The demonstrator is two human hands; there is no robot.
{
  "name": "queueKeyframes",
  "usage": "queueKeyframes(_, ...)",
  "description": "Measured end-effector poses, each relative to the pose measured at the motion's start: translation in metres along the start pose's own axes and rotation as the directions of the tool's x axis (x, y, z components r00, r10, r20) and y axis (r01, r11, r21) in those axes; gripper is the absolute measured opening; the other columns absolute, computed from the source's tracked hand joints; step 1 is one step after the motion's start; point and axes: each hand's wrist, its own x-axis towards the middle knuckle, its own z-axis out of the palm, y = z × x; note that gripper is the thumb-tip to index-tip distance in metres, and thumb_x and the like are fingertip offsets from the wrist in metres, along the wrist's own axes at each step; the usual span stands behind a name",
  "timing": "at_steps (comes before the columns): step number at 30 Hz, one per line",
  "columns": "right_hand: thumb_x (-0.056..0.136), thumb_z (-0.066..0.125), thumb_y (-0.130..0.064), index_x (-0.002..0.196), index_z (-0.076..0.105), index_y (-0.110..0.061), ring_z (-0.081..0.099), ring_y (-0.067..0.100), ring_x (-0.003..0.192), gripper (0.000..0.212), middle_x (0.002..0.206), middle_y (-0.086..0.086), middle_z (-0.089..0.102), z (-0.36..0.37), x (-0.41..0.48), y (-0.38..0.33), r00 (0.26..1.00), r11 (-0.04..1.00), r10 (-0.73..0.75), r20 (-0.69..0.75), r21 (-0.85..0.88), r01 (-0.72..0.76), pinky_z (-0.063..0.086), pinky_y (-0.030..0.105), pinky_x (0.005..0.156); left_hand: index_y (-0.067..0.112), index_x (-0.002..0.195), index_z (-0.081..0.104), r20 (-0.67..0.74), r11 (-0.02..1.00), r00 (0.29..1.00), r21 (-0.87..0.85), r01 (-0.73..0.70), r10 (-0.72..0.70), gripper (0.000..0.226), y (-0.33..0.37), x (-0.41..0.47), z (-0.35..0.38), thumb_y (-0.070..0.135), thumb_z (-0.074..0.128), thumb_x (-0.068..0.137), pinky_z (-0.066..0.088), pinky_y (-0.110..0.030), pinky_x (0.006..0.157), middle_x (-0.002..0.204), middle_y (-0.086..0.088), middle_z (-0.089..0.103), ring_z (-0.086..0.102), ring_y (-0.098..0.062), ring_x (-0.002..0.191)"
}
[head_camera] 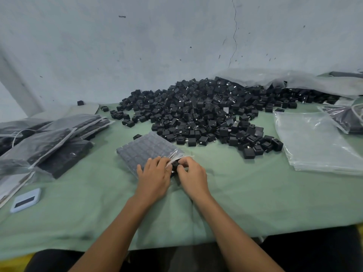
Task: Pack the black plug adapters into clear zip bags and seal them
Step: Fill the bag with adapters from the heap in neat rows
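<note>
A: Nearest first. Status of each grip?

B: Left hand (155,173) laid on the near end of the filled zip bag (146,150), fingers curled at its open mouth, pinching the film. Right hand (191,174) curled round one black adapter (175,164), right at the mouth.

A: Location of the bag?

B: Flat on the green surface (216,203), centre, just beyond both wrists; rows of adapters visible through it.

A: Handling?

B: Probably hard, smooth, light singly; heavy once bagged. Film thin, slippery, limp. Best held by the mouth edges, never by the middle. Support underneath when lifting.

A: Farther out?

B: Finished bags (49,142) stacked far left; empty bags (314,142) right; loose adapter pile (206,114) far centre, against the wall.
</note>
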Motion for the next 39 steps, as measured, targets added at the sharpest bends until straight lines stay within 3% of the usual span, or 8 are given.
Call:
queueKeyframes(6, 0.087, 0.047, -0.020, 0.097, 0.059, -0.025, 0.062, 0.025, 0.092, 0.017, 0.095, -0.001, 0.070, -0.003, -0.001, -0.001, 0.999, 0.998, 0.031, 0.033, 0.055, -0.032, 0.051, 0.042, 0.084, 0.048, 0.148, 0.032, 0.129, 0.996, 0.992, 0.082, -0.022, 0.011, 0.044, 0.000, 0.008, 0.002, 0.050, 0.028, 0.104, 0.005, -0.066, 0.116, 0.159, 0.005, 0.026, 0.012, -0.022, 0.150)
queueKeyframes(17, 0.087, 0.053, -0.018, 0.093, 0.065, -0.023, 0.063, 0.014, 0.090, 0.014, 0.094, -0.007, 0.070, -0.016, -0.004, 0.004, 0.997, 0.997, 0.004, 0.079, 0.081, -0.011, 0.051, 0.037, 0.086, 0.034, 0.128, 0.064, 0.002, 0.997, 0.999, -0.049, -0.054, 0.054, 0.033, 0.006, 0.012, 0.000, 0.037, 0.042, 0.103, 0.017, -0.062, 0.115, 0.137, 0.009, 0.053, 0.042, -0.020, 0.132)
queueKeyframes(21, 0.087, 0.057, -0.015, 0.097, 0.068, -0.021, 0.055, 0.017, 0.100, 0.016, 0.102, -0.003, 0.061, -0.058, 0.009, 0.025, 0.978, 0.987, -0.126, -0.164, -0.119, 0.107, 0.045, 0.033, 0.089, 0.034, 0.130, 0.063, -0.001, 0.996, 0.998, -0.067, -0.061, 0.061, 0.034, 0.005, 0.014, -0.001, 0.037, 0.044, 0.103, 0.017, -0.061, 0.115, 0.140, 0.007, 0.053, 0.042, -0.021, 0.133)
queueKeyframes(24, 0.087, 0.060, -0.013, 0.113, 0.066, -0.018, 0.047, 0.029, 0.109, 0.027, 0.115, 0.008, 0.055, -0.099, 0.030, 0.046, 0.892, 0.951, -0.137, -0.431, -0.310, -0.004, 0.039, 0.038, 0.095, 0.035, 0.133, 0.061, 0.009, 0.997, 0.998, -0.047, -0.066, 0.066, 0.035, 0.003, 0.014, -0.001, 0.037, 0.043, 0.103, 0.018, -0.059, 0.114, 0.141, 0.007, 0.052, 0.041, -0.021, 0.133)
queueKeyframes(27, 0.087, 0.063, -0.018, 0.120, 0.065, -0.021, 0.044, 0.034, 0.114, 0.033, 0.126, 0.012, 0.050, -0.122, 0.044, 0.059, 0.823, 0.950, -0.008, -0.568, -0.261, -0.171, 0.035, 0.041, 0.101, 0.036, 0.135, 0.059, 0.011, 0.997, 0.998, -0.037, -0.066, 0.066, 0.036, 0.003, 0.014, 0.001, 0.038, 0.042, 0.103, 0.019, -0.059, 0.114, 0.142, 0.007, 0.051, 0.040, -0.021, 0.134)
queueKeyframes(30, 0.088, 0.066, -0.031, 0.117, 0.066, -0.026, 0.044, 0.033, 0.118, 0.029, 0.128, 0.010, 0.049, -0.126, 0.053, 0.066, 0.850, 0.920, 0.117, -0.514, -0.266, -0.288, 0.034, 0.041, 0.103, 0.035, 0.135, 0.060, 0.018, 0.997, 0.998, -0.042, -0.065, 0.066, 0.036, 0.005, 0.015, 0.001, 0.038, 0.042, 0.103, 0.018, -0.058, 0.114, 0.143, 0.006, 0.051, 0.040, -0.021, 0.134)
queueKeyframes(33, 0.084, 0.067, -0.024, 0.109, 0.065, -0.023, 0.046, 0.036, 0.115, 0.025, 0.126, 0.012, 0.051, -0.124, 0.055, 0.070, 0.873, 0.902, 0.103, -0.477, -0.325, -0.284, 0.037, 0.041, 0.102, 0.036, 0.133, 0.061, 0.013, 0.995, 0.997, -0.063, -0.074, 0.075, 0.035, 0.003, 0.014, 0.001, 0.037, 0.043, 0.103, 0.017, -0.059, 0.114, 0.141, 0.006, 0.052, 0.040, -0.021, 0.134)
queueKeyframes(39, 0.092, 0.058, -0.029, 0.111, 0.052, -0.023, 0.052, 0.027, 0.101, 0.021, 0.112, 0.004, 0.051, -0.115, 0.044, 0.065, 0.918, 0.977, -0.005, -0.397, -0.196, -0.079, 0.038, 0.033, 0.084, 0.035, 0.131, 0.062, 0.025, 0.993, 0.997, -0.096, -0.065, 0.068, 0.035, 0.004, 0.013, 0.000, 0.036, 0.042, 0.103, 0.015, -0.060, 0.115, 0.139, 0.006, 0.052, 0.040, -0.022, 0.133)
